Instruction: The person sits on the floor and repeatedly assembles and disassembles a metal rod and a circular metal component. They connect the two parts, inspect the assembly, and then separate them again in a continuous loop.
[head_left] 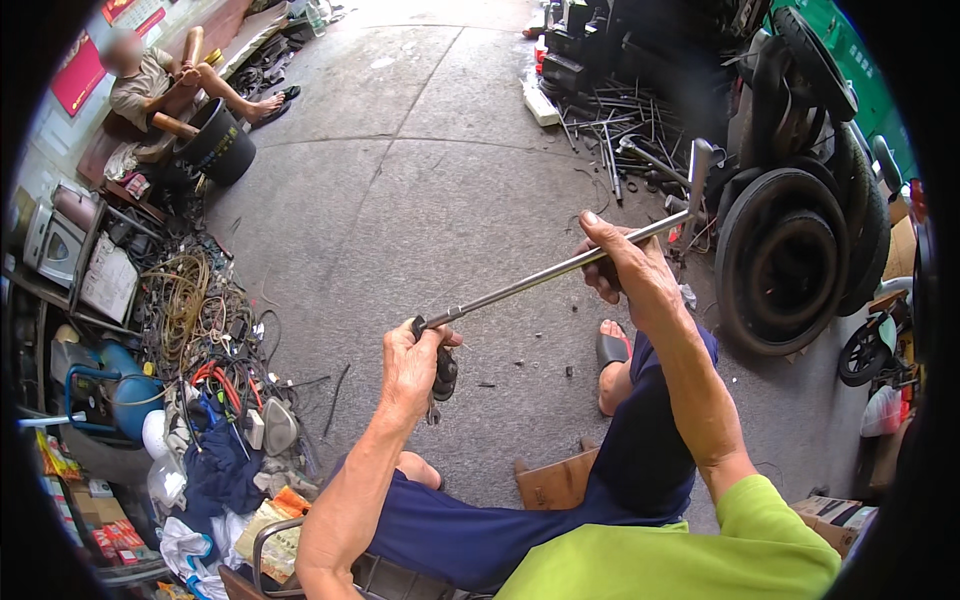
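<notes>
A long, shiny metal rod (530, 284) slants up to the right in front of me, held between both hands. My left hand (408, 368) is closed around its lower end, at a black fitting (445, 374); the fitting's exact kind is partly hidden by my fingers. Farther up, my right hand (632, 268) grips the rod, thumb along the top and fingers curled beneath. Beyond that hand, a flat grey metal piece (697, 175) stands up at an angle from the rod's far end.
Loose tyres (785, 260) are stacked at the right, near scattered metal bars (625, 145). Tangled cables (195, 300) and clutter line the left. A small wooden stool (556, 482) is by my legs. Another person (150, 85) sits at far left beside a black bucket (218, 142).
</notes>
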